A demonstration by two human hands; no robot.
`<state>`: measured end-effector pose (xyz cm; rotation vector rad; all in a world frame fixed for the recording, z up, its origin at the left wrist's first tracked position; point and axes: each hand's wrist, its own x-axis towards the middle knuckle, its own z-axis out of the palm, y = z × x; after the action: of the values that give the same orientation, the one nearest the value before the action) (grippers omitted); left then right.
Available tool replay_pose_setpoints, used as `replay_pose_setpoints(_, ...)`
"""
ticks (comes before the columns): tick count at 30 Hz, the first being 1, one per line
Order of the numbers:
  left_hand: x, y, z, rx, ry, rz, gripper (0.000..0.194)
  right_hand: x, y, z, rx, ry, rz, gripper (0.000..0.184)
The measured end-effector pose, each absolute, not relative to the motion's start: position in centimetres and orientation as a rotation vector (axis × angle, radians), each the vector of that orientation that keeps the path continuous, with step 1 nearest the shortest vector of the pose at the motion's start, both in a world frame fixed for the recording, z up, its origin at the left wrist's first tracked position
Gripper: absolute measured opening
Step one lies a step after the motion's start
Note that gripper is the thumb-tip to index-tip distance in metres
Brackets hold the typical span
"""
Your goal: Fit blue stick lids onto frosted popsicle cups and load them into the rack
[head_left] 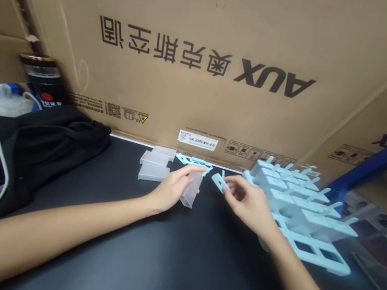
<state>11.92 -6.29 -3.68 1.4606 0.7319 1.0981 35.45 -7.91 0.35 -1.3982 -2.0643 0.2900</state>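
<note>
My left hand (pixel 171 189) is closed around a translucent ice pop mold cup (pixel 191 191), which it holds tilted above the black table. A small light-blue piece (pixel 207 170) shows by its index fingertip; whether it is touched I cannot tell. Between the thumb and fingers of my right hand (pixel 250 203) is a flat light-blue mold lid (pixel 219 183) with an opening in it, apart from the cup. Several translucent cups (pixel 153 173) lie stacked left of my left hand. Loose light-blue parts (pixel 194 160) lie behind it.
Right of my right hand stands a light-blue rack (pixel 333 267) holding several capped molds (pixel 308 220) with upright sticks. A large cardboard box (pixel 186 95) walls off the back. Black cloth (pixel 59 144), a white cable (pixel 5 175) and a dark bottle (pixel 48 82) are at left.
</note>
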Motion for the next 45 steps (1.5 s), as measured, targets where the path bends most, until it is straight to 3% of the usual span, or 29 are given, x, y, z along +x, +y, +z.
replay_pose_setpoints(5, 12.8, -7.1, -3.1, 0.93, 0.55, 1.194, 0.02, 34.5, -9.1, 1.0, -1.08, -1.856, 0.694, 0.013)
replay_pose_setpoints(10, 13.6, -8.0, -2.8, 0.746, 0.568, 1.2, 0.036, 33.0, -10.2, 1.2, -0.883, -1.743, 1.0, 0.012)
replay_pose_setpoints(15, 13.9, -7.7, -2.9, 0.83, 0.729, 1.136, 0.043, 31.6, -10.4, 0.3, -0.922, -1.833, 0.953, 0.008)
replay_pose_setpoints(23, 13.9, -7.2, -3.4, 0.926, 0.737, 1.113, 0.034, 31.1, -10.5, 0.3, -0.873, -1.937, 0.712, 0.007)
replay_pose_setpoints(27, 13.3, -7.2, -3.2, 0.948, 0.662, 0.98, 0.042, 31.0, -10.6, 0.3, -0.915, -1.929, 0.692, 0.011)
replay_pose_setpoints(37, 12.7, -7.3, -2.9, 1.056, 0.587, 0.867, 0.034, 32.1, -10.0, 0.0, -0.981, -1.828, 0.749, 0.017)
replay_pose_setpoints(45, 12.6, -7.3, -2.8, 1.063, 0.55, 0.903, 0.027, 32.9, -9.7, 0.5, -0.987, -1.916, 1.023, 0.03)
